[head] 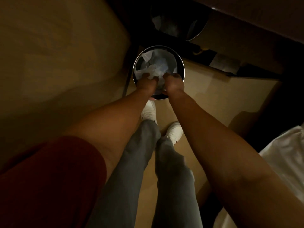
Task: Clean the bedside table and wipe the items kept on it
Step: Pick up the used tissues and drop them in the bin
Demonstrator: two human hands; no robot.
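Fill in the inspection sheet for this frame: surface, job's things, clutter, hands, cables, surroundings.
Surface: tan floor, dimly lit.
Job's things: round bin on the floor, crumpled pale liner inside; bedside table not identifiable.
Clutter: a pale object under the dark furniture.
Hands: left hand and right hand both reach into the bin and grip the liner.
Cables: nothing seen.
Surroundings: white bedding at right; second round container behind, in shadow.

A round dark waste bin [180,63] with a shiny rim is stood upright on the floor. It is filled with crumpled pale paper [156,66], seen dimly
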